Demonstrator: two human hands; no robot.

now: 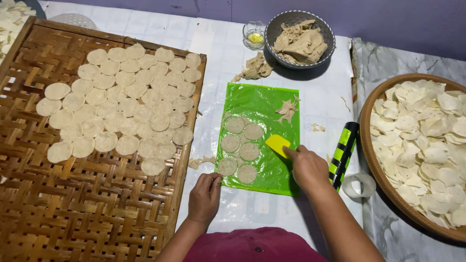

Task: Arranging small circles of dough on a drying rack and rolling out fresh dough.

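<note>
Our right hand [308,167] grips a yellow plastic scraper [277,144]; our left hand's [205,194] fingertips pin the green plastic sheet [272,104]. Scraping steeply could tear the thin round dough discs [239,150].

The round basket [369,145] of white chips (right) and woven tray [97,208] are cut off by frame edges.

A small yellow scraper [277,144] rests blade-down on a glossy green plastic sheet [264,104] — six thin, pale dough rounds [241,152] lie flat there in two rough columns, with ragged dough scraps [287,110] near the sheet's far right edge.
</note>
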